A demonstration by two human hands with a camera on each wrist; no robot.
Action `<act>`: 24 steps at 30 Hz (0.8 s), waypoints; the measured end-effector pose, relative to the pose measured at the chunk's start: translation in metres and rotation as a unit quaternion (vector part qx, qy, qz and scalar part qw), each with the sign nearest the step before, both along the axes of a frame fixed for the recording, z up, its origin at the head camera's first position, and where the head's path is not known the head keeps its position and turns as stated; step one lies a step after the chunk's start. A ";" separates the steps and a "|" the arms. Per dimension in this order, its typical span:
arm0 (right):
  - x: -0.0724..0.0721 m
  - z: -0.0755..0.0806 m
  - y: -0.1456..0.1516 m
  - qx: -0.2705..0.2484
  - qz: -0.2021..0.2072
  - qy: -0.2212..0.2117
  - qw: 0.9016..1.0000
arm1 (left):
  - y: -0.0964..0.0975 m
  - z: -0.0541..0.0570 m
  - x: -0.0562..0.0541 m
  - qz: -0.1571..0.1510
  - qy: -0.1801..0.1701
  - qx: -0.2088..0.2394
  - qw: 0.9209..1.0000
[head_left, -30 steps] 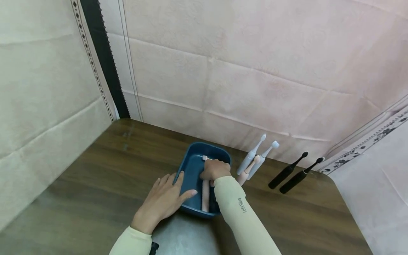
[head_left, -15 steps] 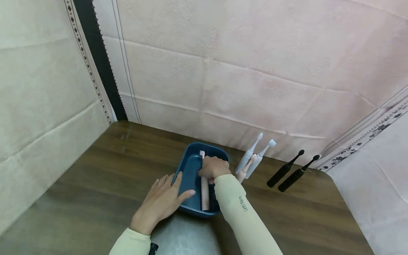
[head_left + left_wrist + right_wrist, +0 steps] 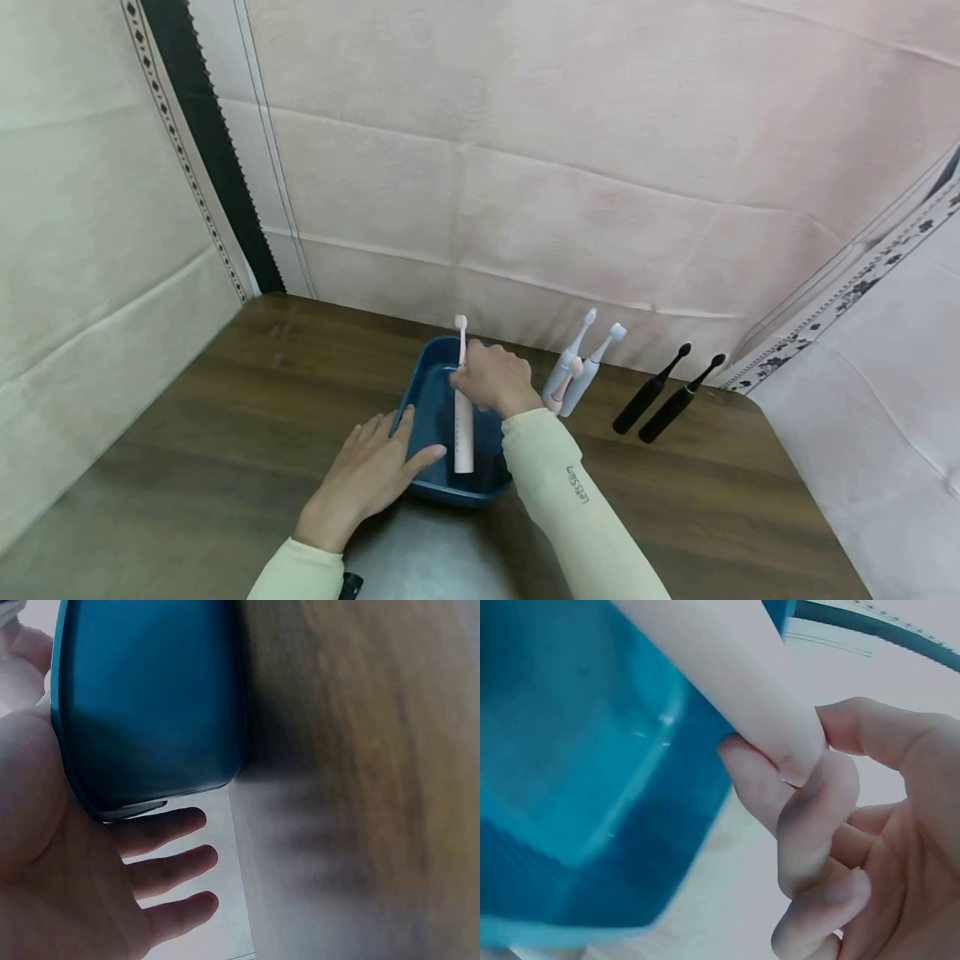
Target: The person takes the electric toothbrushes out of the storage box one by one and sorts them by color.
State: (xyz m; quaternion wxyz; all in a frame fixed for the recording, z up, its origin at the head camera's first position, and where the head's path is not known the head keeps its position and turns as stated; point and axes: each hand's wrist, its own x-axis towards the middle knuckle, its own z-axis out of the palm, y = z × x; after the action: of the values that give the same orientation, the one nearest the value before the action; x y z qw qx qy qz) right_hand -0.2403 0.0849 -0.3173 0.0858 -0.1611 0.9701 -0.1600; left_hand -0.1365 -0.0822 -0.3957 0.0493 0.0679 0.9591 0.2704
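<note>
My right hand (image 3: 491, 377) pinches a pale pink electric toothbrush (image 3: 463, 433) between thumb and fingers, near the upper end of its handle. The brush is held over the blue plastic bin (image 3: 438, 492), its head beyond the bin's far rim in the head view. In the right wrist view the fingertips close round the toothbrush handle (image 3: 727, 667). My left hand (image 3: 367, 475) rests at the bin's left side, fingers straight and spread, thumb over the rim. In the left wrist view the bin wall (image 3: 150, 697) lies between the thumb and the straight fingers.
Two light blue electric toothbrushes (image 3: 581, 387) and another pink one (image 3: 557, 398) stand upright right of the bin. Farther right are two black electric toothbrushes (image 3: 667, 412). A cloth-covered wall (image 3: 480, 225) rises behind the wooden table (image 3: 187, 433).
My right hand has raised the pink toothbrush from inside the bin, moving it up and slightly left. The left hand stays at the bin's side. The head view has shifted a little.
</note>
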 end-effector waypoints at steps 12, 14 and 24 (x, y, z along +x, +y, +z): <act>0.034 0.029 0.014 -0.012 0.018 0.109 0.994 | -0.001 -0.001 -0.001 -0.009 0.002 0.005 1.000; 0.040 0.032 0.017 -0.019 0.026 0.130 0.991 | -0.001 -0.001 -0.002 -0.011 0.002 0.004 1.000; 0.060 0.038 0.026 -0.070 0.043 0.180 0.980 | -0.002 0.000 -0.003 -0.019 0.002 0.000 1.000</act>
State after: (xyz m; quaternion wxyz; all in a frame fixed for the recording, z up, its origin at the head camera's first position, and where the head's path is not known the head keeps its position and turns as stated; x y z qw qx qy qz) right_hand -0.1802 0.1108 -0.2793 -0.0948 -0.2341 0.9483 -0.1921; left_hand -0.1399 -0.0845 -0.3953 0.0529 0.0867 0.9577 0.2694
